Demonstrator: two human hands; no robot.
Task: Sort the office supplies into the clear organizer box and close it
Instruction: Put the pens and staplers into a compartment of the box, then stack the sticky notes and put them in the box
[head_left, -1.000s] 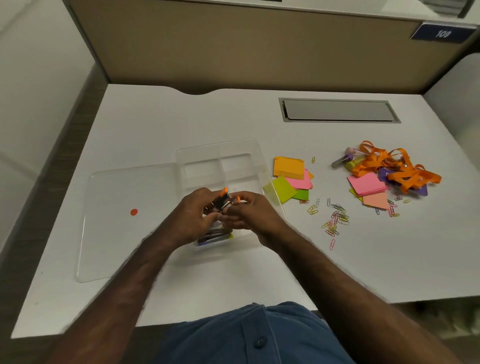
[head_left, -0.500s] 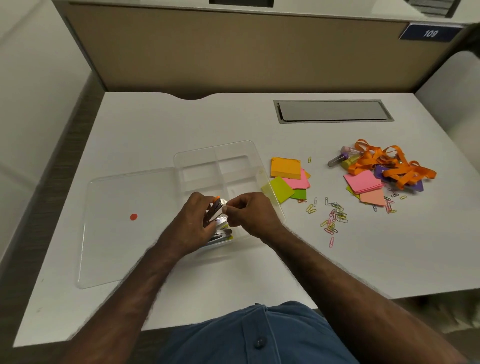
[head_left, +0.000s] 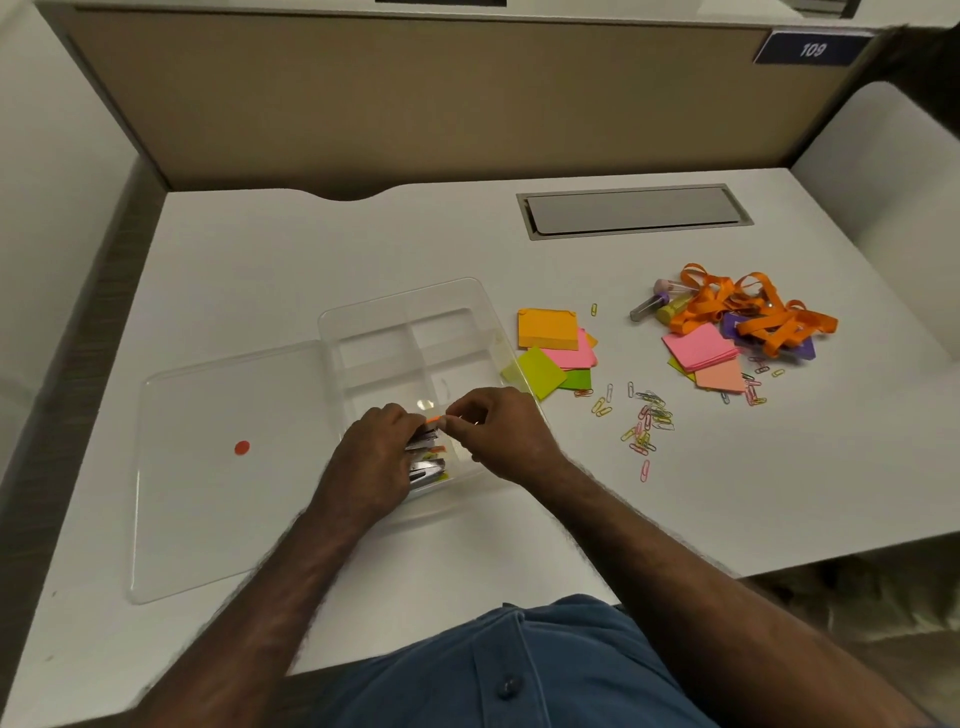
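Note:
The clear organizer box (head_left: 415, 317) sits open on the desk, its lid (head_left: 218, 467) lying flat to the left. Several binder clips (head_left: 428, 460) with orange and yellow handles fill its near left compartment. My left hand (head_left: 376, 454) curls over the clips and holds them down. My right hand (head_left: 498, 428) pinches the orange end of the top clip from the right. Sticky note pads (head_left: 553, 345) lie just right of the box, with loose paper clips (head_left: 644, 421) beyond.
At the right lie an orange lanyard tangle (head_left: 753, 312), more note pads (head_left: 701, 353) and small tubes (head_left: 654, 304). A metal cable hatch (head_left: 634, 210) is set into the desk at the back. A partition wall (head_left: 415, 93) closes the far edge.
Both hands have lowered the binder clips from above the box into the near left compartment. The view has shifted slightly.

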